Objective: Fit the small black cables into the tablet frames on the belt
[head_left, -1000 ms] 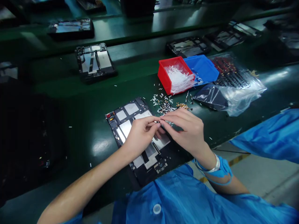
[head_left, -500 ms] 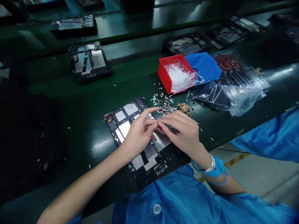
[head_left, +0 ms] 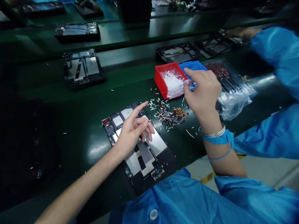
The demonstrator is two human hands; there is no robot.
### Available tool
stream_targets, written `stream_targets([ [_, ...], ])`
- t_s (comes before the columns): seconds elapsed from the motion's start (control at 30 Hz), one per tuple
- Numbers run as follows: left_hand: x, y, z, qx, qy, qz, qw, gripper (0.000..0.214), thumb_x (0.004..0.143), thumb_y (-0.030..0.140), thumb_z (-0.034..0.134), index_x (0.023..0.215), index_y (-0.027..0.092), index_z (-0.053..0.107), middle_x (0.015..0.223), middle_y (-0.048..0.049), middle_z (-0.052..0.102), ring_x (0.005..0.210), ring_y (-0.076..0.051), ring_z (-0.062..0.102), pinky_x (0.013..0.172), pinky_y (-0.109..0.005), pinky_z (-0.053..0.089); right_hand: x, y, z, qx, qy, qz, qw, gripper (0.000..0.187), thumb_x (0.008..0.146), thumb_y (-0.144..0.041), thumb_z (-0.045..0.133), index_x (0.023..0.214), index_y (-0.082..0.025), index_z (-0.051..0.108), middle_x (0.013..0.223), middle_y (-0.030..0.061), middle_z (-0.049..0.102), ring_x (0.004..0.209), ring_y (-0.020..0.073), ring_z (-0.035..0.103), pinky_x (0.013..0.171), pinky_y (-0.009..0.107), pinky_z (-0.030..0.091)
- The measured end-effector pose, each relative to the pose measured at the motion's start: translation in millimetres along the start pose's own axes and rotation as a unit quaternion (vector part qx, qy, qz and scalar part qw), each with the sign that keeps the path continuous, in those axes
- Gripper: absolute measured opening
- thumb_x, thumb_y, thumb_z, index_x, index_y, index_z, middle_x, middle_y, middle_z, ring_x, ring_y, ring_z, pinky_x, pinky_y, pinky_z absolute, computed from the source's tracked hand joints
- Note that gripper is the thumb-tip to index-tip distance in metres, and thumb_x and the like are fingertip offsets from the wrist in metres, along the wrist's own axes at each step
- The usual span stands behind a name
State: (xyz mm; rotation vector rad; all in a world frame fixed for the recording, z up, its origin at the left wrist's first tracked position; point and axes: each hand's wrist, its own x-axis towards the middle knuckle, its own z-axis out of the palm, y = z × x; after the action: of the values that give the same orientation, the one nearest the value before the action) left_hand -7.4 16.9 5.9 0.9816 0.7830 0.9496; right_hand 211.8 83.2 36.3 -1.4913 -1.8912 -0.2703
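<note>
An opened tablet chassis (head_left: pixel 151 146) with silver shields lies on the dark green bench in front of me. My left hand (head_left: pixel 132 130) hovers over its upper half, index finger stretched out, thumb and other fingers pinched on a small thin part. My right hand (head_left: pixel 203 93) is stretched out over the red bin (head_left: pixel 160 77) of white pieces and the blue bin (head_left: pixel 195 64) beside it. Its fingers are bent and apart from the thumb, with nothing visible in them. A pile of small metal and white parts (head_left: pixel 169 112) lies between the chassis and the bins.
A clear plastic bag of dark and red parts (head_left: pixel 231 88) lies right of the bins. More opened chassis sit on the belt behind: one far left (head_left: pixel 80 68), one behind the bins (head_left: pixel 177 53), one further back (head_left: pixel 77 31). A co-worker's blue sleeve (head_left: pixel 275 53) and hand (head_left: pixel 240 31) are at the right.
My right hand left the left hand and moved up and right to the bins. The left hand stayed over the chassis, still pinched. The view shifted, bringing a co-worker's sleeve into sight.
</note>
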Motion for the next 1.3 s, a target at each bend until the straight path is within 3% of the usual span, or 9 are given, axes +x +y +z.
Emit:
stream_targets([
  [0.2, 4, 2, -0.1, -0.051, -0.024, -0.009, 0.998, 0.069, 0.085, 0.026, 0.062, 0.144, 0.014, 0.029, 0.066, -0.0006, 0.065, 0.047, -0.012, 0.059, 0.039, -0.016, 0.040, -31, -34, 9, 0.206, -0.104, -0.218, 0.948, 0.017, 0.086, -0.017, 0.059, 0.094, -0.022, 0.072, 0.091, 0.0056, 0.071, 0.083, 0.0187, 0.062, 0.072, 0.035, 0.052],
  [0.3, -3, 11, -3.6, -0.025, -0.019, -0.004, 0.999, 0.065, 0.087, 0.030, 0.060, 0.143, 0.013, 0.031, 0.069, -0.0020, 0.066, 0.048, -0.014, 0.061, 0.039, -0.019, 0.041, -39, -52, 12, 0.238, -0.074, -0.205, 0.947, 0.016, 0.087, -0.015, 0.058, 0.080, -0.020, 0.072, 0.077, 0.0045, 0.070, 0.073, 0.0167, 0.059, 0.066, 0.033, 0.050],
  [0.4, -33, 24, -19.3, 0.114, 0.074, 0.043, 0.990, 0.058, 0.090, 0.033, 0.056, 0.141, 0.014, 0.036, 0.091, -0.0091, 0.071, 0.070, -0.019, 0.069, 0.049, -0.023, 0.049, -37, -67, 13, 0.272, -0.096, -0.147, 0.946, 0.015, 0.085, -0.016, 0.062, 0.077, -0.020, 0.074, 0.072, 0.0042, 0.070, 0.071, 0.0161, 0.060, 0.065, 0.032, 0.049],
  [0.47, -63, 26, -35.0, 0.258, 0.187, 0.101, 0.943, 0.049, 0.091, 0.031, 0.055, 0.137, 0.018, 0.044, 0.105, -0.0100, 0.069, 0.087, -0.020, 0.069, 0.060, -0.025, 0.053, -35, -81, 15, 0.337, -0.159, -0.066, 0.926, 0.009, 0.081, -0.015, 0.066, 0.078, -0.019, 0.074, 0.072, 0.0029, 0.071, 0.068, 0.0145, 0.062, 0.062, 0.030, 0.050],
  [0.57, -108, 14, -56.8, 0.444, 0.294, 0.158, 0.831, 0.037, 0.092, 0.023, 0.054, 0.128, 0.022, 0.054, 0.112, -0.0076, 0.067, 0.095, -0.020, 0.066, 0.072, -0.028, 0.054, -37, -107, 25, 0.464, -0.285, 0.078, 0.835, 0.007, 0.072, -0.016, 0.074, 0.078, -0.018, 0.073, 0.073, 0.0013, 0.072, 0.064, 0.0122, 0.063, 0.057, 0.026, 0.050],
  [0.67, -136, -9, -67.4, 0.579, 0.260, 0.203, 0.746, 0.035, 0.090, 0.012, 0.053, 0.124, 0.019, 0.056, 0.113, -0.0092, 0.067, 0.101, -0.020, 0.065, 0.079, -0.029, 0.055, -42, -132, 42, 0.539, -0.376, 0.178, 0.732, 0.013, 0.065, -0.020, 0.079, 0.073, -0.016, 0.070, 0.066, -0.0007, 0.069, 0.057, 0.0101, 0.061, 0.054, 0.024, 0.049],
  [0.77, -148, -28, -66.0, 0.654, 0.189, 0.237, 0.694, 0.037, 0.087, 0.007, 0.054, 0.123, 0.012, 0.055, 0.115, -0.0143, 0.066, 0.105, -0.023, 0.064, 0.086, -0.033, 0.054, -49, -147, 55, 0.551, -0.420, 0.226, 0.685, 0.021, 0.059, -0.024, 0.083, 0.070, -0.015, 0.067, 0.060, -0.0030, 0.064, 0.050, 0.0077, 0.055, 0.048, 0.022, 0.046],
  [1.07, -157, -44, -56.5, 0.743, 0.110, 0.217, 0.624, 0.042, 0.088, 0.012, 0.052, 0.130, 0.011, 0.054, 0.123, -0.0153, 0.064, 0.105, -0.030, 0.064, 0.074, -0.039, 0.054, -67, -154, 53, 0.491, -0.414, 0.219, 0.734, 0.016, 0.062, -0.021, 0.080, 0.069, -0.016, 0.066, 0.063, -0.0026, 0.064, 0.053, 0.0073, 0.056, 0.050, 0.022, 0.047],
  [1.3, -154, -45, -55.1, 0.787, 0.113, 0.194, 0.574, 0.046, 0.086, 0.009, 0.053, 0.132, 0.015, 0.055, 0.127, -0.0147, 0.062, 0.108, -0.029, 0.062, 0.078, -0.036, 0.050, -70, -152, 50, 0.460, -0.391, 0.206, 0.770, 0.020, 0.065, -0.029, 0.080, 0.071, -0.017, 0.066, 0.064, -0.0015, 0.065, 0.055, 0.0089, 0.057, 0.053, 0.024, 0.049],
])
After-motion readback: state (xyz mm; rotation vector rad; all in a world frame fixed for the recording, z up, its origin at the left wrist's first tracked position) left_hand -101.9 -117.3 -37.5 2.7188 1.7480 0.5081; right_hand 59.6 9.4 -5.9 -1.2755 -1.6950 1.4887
